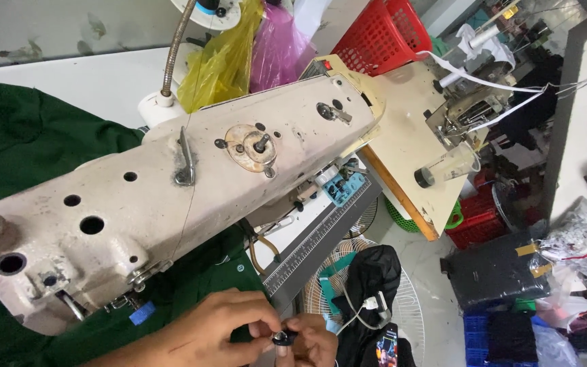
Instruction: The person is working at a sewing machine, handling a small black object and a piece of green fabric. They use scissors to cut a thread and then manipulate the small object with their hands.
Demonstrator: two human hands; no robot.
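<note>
Both hands pinching small black bobbin [282, 337] between fingertips: left hand [215, 333] from left, right hand [315, 340] right, below sewing machine [171, 197].

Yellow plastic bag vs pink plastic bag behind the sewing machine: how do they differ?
Colour: the yellow plastic bag is see-through yellow, the pink plastic bag magenta and more opaque. Place: the yellow one sits nearer the lamp's gooseneck, the pink one nearer the red basket. Visible size: more of the yellow shows. Both are crumpled, side by side behind the sewing machine.
</note>
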